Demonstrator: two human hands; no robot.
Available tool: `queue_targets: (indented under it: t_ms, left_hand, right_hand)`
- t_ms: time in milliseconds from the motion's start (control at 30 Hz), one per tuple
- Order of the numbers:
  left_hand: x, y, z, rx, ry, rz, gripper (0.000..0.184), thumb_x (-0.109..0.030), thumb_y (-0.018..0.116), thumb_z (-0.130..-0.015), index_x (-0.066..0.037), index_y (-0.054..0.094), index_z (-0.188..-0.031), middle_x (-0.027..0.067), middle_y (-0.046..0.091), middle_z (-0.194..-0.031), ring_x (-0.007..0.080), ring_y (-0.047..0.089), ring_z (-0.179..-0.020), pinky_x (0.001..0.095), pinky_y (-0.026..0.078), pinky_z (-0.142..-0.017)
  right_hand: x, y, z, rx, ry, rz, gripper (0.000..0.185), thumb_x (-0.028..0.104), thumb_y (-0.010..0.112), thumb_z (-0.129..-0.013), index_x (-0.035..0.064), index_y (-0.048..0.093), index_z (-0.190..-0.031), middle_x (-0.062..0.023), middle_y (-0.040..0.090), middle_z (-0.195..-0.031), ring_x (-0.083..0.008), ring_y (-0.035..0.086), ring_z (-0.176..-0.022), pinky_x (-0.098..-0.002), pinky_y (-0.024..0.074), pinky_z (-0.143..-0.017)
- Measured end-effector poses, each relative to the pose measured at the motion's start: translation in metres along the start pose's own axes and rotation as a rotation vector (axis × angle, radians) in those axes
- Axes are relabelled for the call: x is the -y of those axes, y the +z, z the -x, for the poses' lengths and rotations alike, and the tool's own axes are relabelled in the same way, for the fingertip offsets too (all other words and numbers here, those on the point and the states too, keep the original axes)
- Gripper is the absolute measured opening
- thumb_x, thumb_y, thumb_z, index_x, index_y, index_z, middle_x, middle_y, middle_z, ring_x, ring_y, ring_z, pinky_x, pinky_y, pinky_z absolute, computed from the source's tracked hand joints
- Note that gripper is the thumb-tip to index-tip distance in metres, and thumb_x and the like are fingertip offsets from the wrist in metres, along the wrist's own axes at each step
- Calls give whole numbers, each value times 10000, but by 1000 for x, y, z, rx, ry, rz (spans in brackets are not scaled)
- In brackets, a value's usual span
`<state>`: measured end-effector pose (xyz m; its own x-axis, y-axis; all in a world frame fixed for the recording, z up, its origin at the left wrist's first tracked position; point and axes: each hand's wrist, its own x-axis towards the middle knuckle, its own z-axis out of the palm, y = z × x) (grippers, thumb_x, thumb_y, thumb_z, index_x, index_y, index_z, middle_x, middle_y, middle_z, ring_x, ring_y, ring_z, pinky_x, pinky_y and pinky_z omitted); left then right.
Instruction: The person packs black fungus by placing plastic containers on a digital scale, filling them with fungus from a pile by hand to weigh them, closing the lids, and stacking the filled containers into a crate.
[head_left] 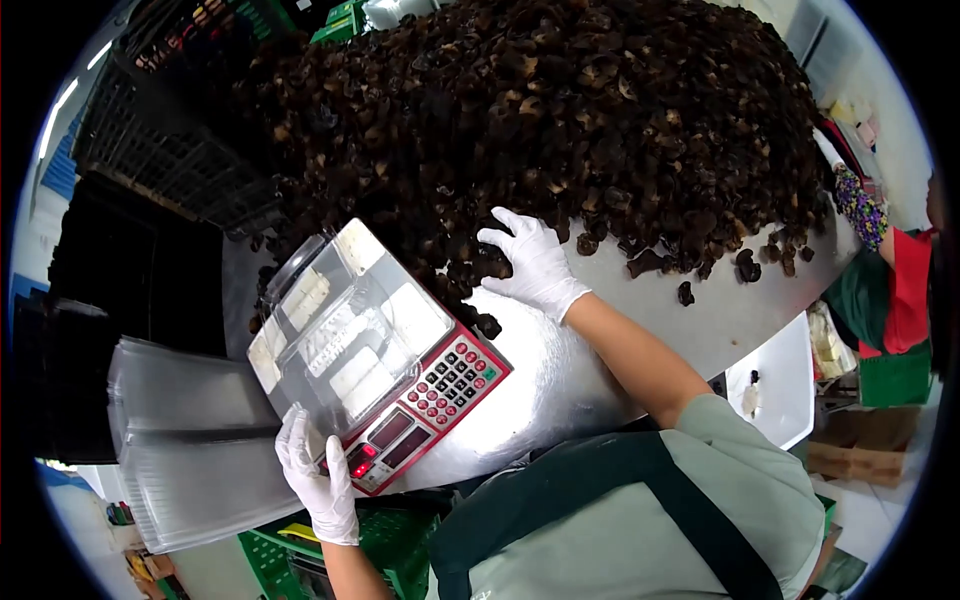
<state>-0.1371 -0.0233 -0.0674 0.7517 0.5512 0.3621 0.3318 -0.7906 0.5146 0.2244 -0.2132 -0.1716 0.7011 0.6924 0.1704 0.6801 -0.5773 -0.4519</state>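
My left hand (318,478), in a white glove, is at the lower left corner of a red and white digital scale (440,390). Its thumb and fingers are apart, touching or very near the scale's edge. An open clear plastic container (345,330) lies on the scale's platform, with no dark pieces seen inside. My right hand (535,262), also gloved in white, reaches over the metal table at the near edge of a large heap of dark brown, mushroom-like pieces (560,120). Its fingers are spread and partly bent beside the pieces, holding nothing visible.
Stacked clear plastic containers (200,440) stand left of the scale. Dark crates (180,150) are at the upper left, and a green crate (400,545) sits below the table edge. A white tub (785,390) is at the right. Another person's patterned sleeve (860,210) shows at the far right.
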Motion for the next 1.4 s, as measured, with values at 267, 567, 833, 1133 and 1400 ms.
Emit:
queue_targets:
  t_ms: [267,567,833,1133,1400]
  left_hand:
    - [-3,-4,-3,-54,51,20,546,-36,689,-907,-47,550,-1435,202,538,-1405,351,543,-1280,440,433,-1096]
    - [-6,0,-4,-49,33,-8,499,-42,670,-929,-38,561,-1415,205,527,-1414,348,531,-1301,441,425,-1103]
    - [2,2,-3,-91,1,-18,416,-70,649,-953,-12,597,-1361,211,546,-1391,357,528,-1302,459,411,-1109]
    - [-3,-1,-3,-65,38,10,405,-17,606,-958,-4,585,-1363,225,539,-1394,370,533,-1295,454,412,-1111]
    - [-10,0,1,-28,35,49,398,-37,583,-978,21,558,-1371,201,505,-1394,336,499,-1320,455,352,-1151]
  right_hand:
    - [-1,-8,-9,95,-4,8,702,374,872,-722,224,612,-1357,-108,436,-1567,-338,464,-1356,-465,442,-1129]
    - [-1,-30,2,21,-43,-198,435,395,715,-911,142,693,-1264,-167,395,-1602,-362,410,-1431,-498,397,-1148]
    - [-19,-2,-33,-10,-302,207,294,144,765,-771,184,766,-1062,-40,602,-1407,-263,482,-1384,-456,386,-1151]
    - [-1,-59,-2,-86,56,-657,282,218,754,-882,91,753,-1134,-76,731,-1170,-254,661,-1123,-353,513,-998]
    - [-127,-202,230,-154,714,-277,476,336,749,-859,5,700,-1198,-169,710,-1152,-250,686,-1060,-351,533,-941]
